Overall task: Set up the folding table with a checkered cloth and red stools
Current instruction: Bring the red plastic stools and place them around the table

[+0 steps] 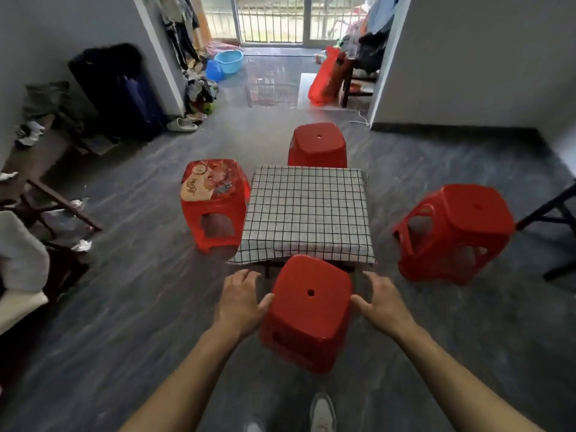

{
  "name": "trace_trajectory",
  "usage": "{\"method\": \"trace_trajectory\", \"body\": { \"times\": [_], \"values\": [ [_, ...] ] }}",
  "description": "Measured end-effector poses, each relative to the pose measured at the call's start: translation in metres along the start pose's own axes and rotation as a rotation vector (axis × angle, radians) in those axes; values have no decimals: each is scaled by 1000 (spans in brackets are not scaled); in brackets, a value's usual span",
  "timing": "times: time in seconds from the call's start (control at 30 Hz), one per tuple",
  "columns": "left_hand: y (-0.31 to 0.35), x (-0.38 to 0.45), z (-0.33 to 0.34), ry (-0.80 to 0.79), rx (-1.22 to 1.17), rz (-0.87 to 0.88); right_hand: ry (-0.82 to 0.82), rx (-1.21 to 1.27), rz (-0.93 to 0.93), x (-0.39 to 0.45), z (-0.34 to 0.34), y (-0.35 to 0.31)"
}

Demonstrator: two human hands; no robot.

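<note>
Glossy smooth plastic stools (pixel 308 310), matt woven checkered cloth (pixel 307 210), streaky, perhaps stone-look floor (pixel 140 307).

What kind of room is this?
Probably a lived-in home's main room: clothes hang by a barred balcony door, a blue wash basin sits on the floor, and red stools ring a small cloth-covered table.

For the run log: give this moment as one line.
cloth: checkered cloth covers table | stools: four around it | near stool: between both hands | left hand: open | right hand: open
</note>
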State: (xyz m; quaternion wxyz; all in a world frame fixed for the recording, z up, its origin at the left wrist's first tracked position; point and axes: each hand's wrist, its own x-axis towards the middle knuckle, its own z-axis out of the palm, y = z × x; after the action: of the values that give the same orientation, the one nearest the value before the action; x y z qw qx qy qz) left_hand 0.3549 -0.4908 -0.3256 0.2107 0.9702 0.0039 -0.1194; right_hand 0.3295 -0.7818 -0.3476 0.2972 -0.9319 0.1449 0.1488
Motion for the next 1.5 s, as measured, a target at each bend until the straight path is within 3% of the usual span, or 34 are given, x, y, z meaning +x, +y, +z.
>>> {"method": "trace_trajectory", "body": {
  "times": [0.37, 0.73, 0.97, 1.13, 1.33, 1.5],
  "values": [
    [-70, 141, 126, -297, -5, 123, -36, 67, 322, 63, 132, 26],
    [-107, 219, 274, -383, -54, 176, 6, 80, 381, 160, 259, 99],
    [-123, 235, 318, -434, 39, 82, -34, 74, 514, 191, 293, 126],
    [-129, 233, 325, -367, 7, 63, 13, 73, 439, 190, 300, 139],
    [-134, 188, 327, -392, -26, 16, -59, 34, 290, 192, 283, 148],
    [-138, 188, 325, -364, -64, 11, -99, 29, 308, 189, 275, 156]
  ]
}}
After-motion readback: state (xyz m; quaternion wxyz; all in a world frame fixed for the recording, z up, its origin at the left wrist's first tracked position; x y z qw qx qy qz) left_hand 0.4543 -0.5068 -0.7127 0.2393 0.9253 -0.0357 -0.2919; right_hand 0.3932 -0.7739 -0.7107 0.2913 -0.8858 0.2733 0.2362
